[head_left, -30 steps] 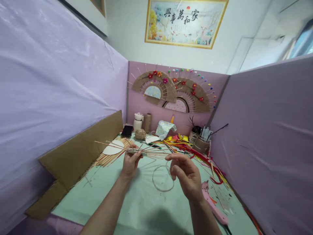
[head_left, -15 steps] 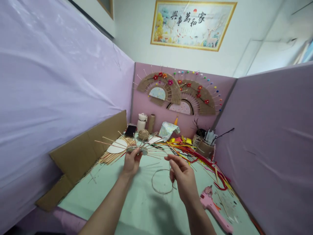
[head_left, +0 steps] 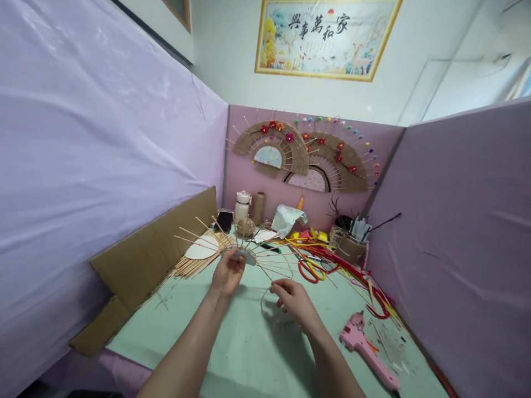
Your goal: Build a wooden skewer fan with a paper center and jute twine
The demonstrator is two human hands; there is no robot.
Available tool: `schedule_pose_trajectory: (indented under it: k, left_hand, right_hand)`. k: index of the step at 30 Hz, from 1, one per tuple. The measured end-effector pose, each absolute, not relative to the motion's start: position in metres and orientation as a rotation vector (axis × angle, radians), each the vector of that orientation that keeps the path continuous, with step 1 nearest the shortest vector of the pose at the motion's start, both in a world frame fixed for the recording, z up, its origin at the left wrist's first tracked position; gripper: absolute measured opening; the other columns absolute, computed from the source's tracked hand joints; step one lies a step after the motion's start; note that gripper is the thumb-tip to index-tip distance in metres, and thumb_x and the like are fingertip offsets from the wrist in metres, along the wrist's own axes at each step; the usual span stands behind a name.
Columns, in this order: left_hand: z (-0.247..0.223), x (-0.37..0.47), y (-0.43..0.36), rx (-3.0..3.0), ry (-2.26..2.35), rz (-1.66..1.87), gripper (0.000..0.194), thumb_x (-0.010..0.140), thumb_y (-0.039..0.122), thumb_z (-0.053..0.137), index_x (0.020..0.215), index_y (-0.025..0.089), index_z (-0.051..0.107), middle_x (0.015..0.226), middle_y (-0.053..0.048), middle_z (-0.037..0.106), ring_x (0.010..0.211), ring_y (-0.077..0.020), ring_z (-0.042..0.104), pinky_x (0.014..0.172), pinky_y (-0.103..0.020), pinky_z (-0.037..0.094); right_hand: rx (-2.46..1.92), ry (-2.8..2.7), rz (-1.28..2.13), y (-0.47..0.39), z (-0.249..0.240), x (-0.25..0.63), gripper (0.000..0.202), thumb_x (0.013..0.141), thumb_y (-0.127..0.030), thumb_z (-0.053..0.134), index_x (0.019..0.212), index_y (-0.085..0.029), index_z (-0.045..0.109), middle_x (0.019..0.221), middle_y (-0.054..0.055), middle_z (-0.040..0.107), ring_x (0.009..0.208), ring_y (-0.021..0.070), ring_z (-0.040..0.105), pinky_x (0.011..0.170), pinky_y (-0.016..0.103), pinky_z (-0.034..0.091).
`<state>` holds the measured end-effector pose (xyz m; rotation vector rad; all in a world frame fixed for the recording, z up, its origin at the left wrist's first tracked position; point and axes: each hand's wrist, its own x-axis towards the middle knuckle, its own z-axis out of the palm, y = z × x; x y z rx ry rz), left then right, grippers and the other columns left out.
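My left hand grips a small half-round disc by its lower edge, thumb on top. Thin wooden sticks fan out from the disc to the left, back and right. To the right and a little lower, my right hand pinches a thin twine between thumb and fingers. The twine runs up toward the right side of the disc, and a loose loop of it hangs by the right hand, partly hidden behind the fingers.
A pink glue gun lies at the right. Red-handled scissors and coloured pipe cleaners lie behind my right hand. At the back stand a twine ball and a white bottle. Cardboard edges the left side.
My right hand has moved left and down, drawing the twine toward the near side of the disc. The disc has shifted slightly right and tilted; the left hand keeps its grip.
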<state>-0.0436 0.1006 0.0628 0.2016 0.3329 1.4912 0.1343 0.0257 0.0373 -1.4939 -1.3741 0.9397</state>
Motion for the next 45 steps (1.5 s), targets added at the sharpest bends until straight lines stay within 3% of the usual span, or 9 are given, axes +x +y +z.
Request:
schedule_pose_trajectory:
  k: [3,6,9,12,17,23,39,45]
  left_hand:
    - [0.063,-0.042,0.1,0.223,0.317,1.497,0.018,0.075,-0.003,0.061,0.07,0.014,0.061,0.066,0.001,0.068,0.058,-0.008,0.064,0.048,-0.015,0.05]
    - [0.062,-0.041,0.099,0.252,0.308,1.518,0.017,0.07,-0.002,0.065,0.07,0.014,0.062,0.067,0.003,0.068,0.059,-0.0077,0.064,0.049,-0.014,0.05]
    - [0.061,-0.039,0.099,0.296,0.305,1.524,0.017,0.066,-0.001,0.07,0.073,0.014,0.064,0.068,0.003,0.069,0.06,-0.0075,0.063,0.051,-0.015,0.051]
    - [0.058,-0.035,0.096,0.348,0.305,1.52,0.021,0.062,0.0,0.075,0.075,0.014,0.065,0.071,0.003,0.069,0.062,-0.0077,0.063,0.056,-0.016,0.052]
    - [0.054,-0.027,0.086,0.584,0.302,1.483,0.03,0.058,0.005,0.079,0.081,0.018,0.065,0.078,0.003,0.068,0.07,-0.009,0.064,0.069,-0.021,0.052]
    - [0.053,-0.015,0.075,0.846,0.303,1.479,0.037,0.061,0.01,0.079,0.09,0.021,0.059,0.082,0.004,0.063,0.075,-0.0091,0.061,0.074,-0.022,0.048]
    - [0.044,-0.01,0.073,1.13,0.441,1.559,0.035,0.069,0.019,0.077,0.095,0.021,0.054,0.089,0.001,0.059,0.081,-0.0126,0.057,0.078,-0.026,0.046]
    - [0.048,-0.009,0.068,1.158,0.427,1.511,0.034,0.068,0.017,0.078,0.094,0.021,0.056,0.086,0.0,0.059,0.08,-0.0131,0.057,0.077,-0.026,0.047]
  right_hand:
    - [-1.526,-1.457,0.782,0.022,0.035,0.136,0.02,0.077,-0.03,0.057,0.085,-0.017,0.069,0.09,0.008,0.072,0.069,0.0202,0.066,0.07,0.035,0.052]
    - [-1.488,-1.538,0.422,0.019,0.033,0.137,0.01,0.079,-0.027,0.059,0.079,-0.019,0.065,0.097,0.009,0.069,0.096,0.0267,0.064,0.085,0.041,0.049]
    - [-1.304,-1.506,0.036,0.014,0.037,0.131,0.007,0.084,-0.023,0.057,0.077,-0.02,0.058,0.1,0.01,0.064,0.104,0.0265,0.059,0.091,0.044,0.046]
    - [-1.068,-1.591,-0.154,0.008,0.043,0.12,0.01,0.087,-0.017,0.054,0.096,-0.02,0.058,0.103,0.01,0.061,0.101,0.0231,0.057,0.089,0.042,0.048]
    - [-0.997,-1.828,-0.196,0.002,0.044,0.103,0.051,0.087,-0.018,0.057,0.136,-0.019,0.044,0.126,0.014,0.053,0.119,0.0262,0.049,0.099,0.046,0.045]
    - [-1.056,-1.803,-0.184,0.006,0.04,0.098,0.069,0.087,-0.023,0.058,0.148,-0.019,0.028,0.137,0.016,0.043,0.127,0.0293,0.042,0.103,0.051,0.042]
    - [-1.093,-1.725,-0.22,0.006,0.038,0.096,0.058,0.087,-0.019,0.054,0.142,-0.017,0.038,0.132,0.015,0.051,0.125,0.0276,0.044,0.102,0.05,0.042]
    - [-1.093,-1.667,-0.198,0.007,0.042,0.096,0.044,0.087,-0.018,0.052,0.131,-0.017,0.048,0.121,0.013,0.058,0.116,0.0271,0.049,0.099,0.05,0.043]
